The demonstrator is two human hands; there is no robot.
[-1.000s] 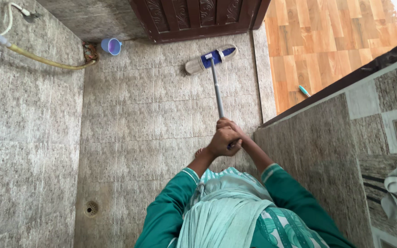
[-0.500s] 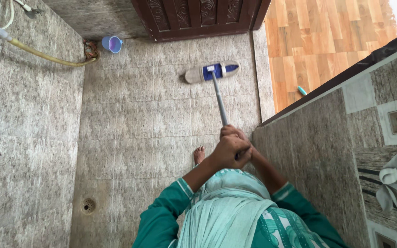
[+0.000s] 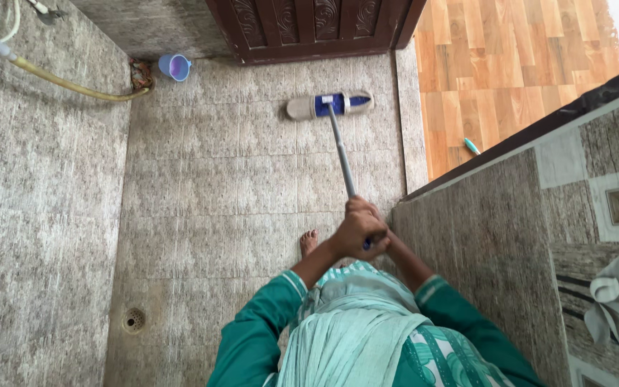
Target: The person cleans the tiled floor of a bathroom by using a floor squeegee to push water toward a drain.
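Both hands, the left hand over the right hand, grip the mop, whose flat head has swung level and nudged back toward the carved door on the tiled floor.

The mop head is beige with a blue centre plate and a white patch on it; its handle is grey metal with a blue tip showing at the hands. The floor tiles are mottled grey-brown, as are the wall tiles along the floor's left edge. At the floor's far edge, the door is dark brown with carved scrollwork. Near the far left corner stands a light blue mug with a purple inside, beside a yellow hose. Beyond the right edge, wood-grain orange flooring carries a small teal object. The sleeves are dark green with pale cuffs; the scarf is pale mint.
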